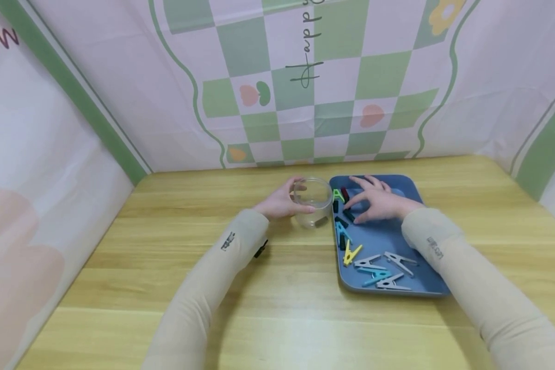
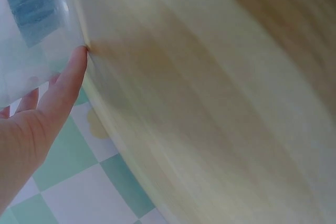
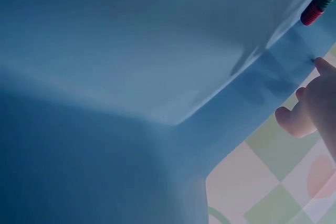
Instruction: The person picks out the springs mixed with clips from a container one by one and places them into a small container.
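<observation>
In the head view my left hand [image 1: 283, 199] grips a clear round jar [image 1: 315, 218] from its left side, thumb and fingers spread around its wall. The left wrist view shows the fingers of that hand [image 2: 55, 95] along the jar [image 2: 44, 61]. My right hand [image 1: 378, 203] reaches into the blue tray [image 1: 388, 234], its thumb and index fingertips right at the two ends of a dark piece [image 1: 349, 216]; I cannot tell whether they pinch it. Its other fingers spread towards the far rim. A ribbed green-and-red piece [image 3: 316, 10] shows in the right wrist view.
Along the tray's left side lie a green clip [image 1: 337, 195], a dark red piece [image 1: 345, 194], a blue clip [image 1: 342, 231], a yellow clip [image 1: 350, 254] and several dark pieces. Grey clips [image 1: 400, 261] and another blue clip [image 1: 374, 276] lie near the front. Patterned cloth [image 1: 287, 123] hangs behind the wooden table [image 1: 277, 318].
</observation>
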`<state>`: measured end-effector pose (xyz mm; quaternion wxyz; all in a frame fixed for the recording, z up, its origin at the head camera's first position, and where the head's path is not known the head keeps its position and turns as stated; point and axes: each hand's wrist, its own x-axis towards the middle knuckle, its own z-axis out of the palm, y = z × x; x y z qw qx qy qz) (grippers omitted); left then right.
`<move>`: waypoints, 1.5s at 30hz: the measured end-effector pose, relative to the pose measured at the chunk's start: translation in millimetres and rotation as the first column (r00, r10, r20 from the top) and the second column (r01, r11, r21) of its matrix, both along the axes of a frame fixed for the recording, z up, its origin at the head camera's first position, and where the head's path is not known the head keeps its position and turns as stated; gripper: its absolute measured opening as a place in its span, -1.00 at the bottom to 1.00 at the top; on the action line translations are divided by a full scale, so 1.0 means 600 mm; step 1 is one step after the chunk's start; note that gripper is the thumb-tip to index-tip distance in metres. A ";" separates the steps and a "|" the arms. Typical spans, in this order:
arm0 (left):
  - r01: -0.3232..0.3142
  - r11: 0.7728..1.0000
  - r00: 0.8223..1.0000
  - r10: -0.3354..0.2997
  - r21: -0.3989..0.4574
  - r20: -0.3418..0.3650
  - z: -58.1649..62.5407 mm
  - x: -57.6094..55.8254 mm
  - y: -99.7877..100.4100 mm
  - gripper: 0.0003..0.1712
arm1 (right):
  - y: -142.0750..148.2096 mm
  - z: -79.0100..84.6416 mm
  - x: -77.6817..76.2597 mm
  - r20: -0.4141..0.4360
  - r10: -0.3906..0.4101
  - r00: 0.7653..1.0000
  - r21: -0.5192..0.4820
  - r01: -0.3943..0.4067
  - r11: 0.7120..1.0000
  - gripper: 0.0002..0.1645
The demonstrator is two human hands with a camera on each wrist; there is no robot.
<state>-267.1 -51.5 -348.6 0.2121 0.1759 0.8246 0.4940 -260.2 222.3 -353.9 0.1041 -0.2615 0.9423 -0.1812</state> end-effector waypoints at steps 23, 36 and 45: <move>-0.001 1.000 1.000 0.000 0.029 0.012 0.002 0.000 0.002 -0.03 | 0.009 0.041 0.000 -0.026 -0.007 1.000 -0.004 0.007 1.000 -0.58; -0.006 1.000 1.000 0.006 0.010 0.006 0.002 0.000 0.001 -0.03 | 0.007 0.065 -0.002 -0.042 -0.005 0.999 -0.051 0.003 0.999 -0.57; -0.006 1.000 1.000 0.006 0.000 -0.002 0.002 0.002 0.001 -0.03 | -0.003 0.089 -0.001 -0.071 -0.017 0.997 -0.071 0.012 0.997 -0.55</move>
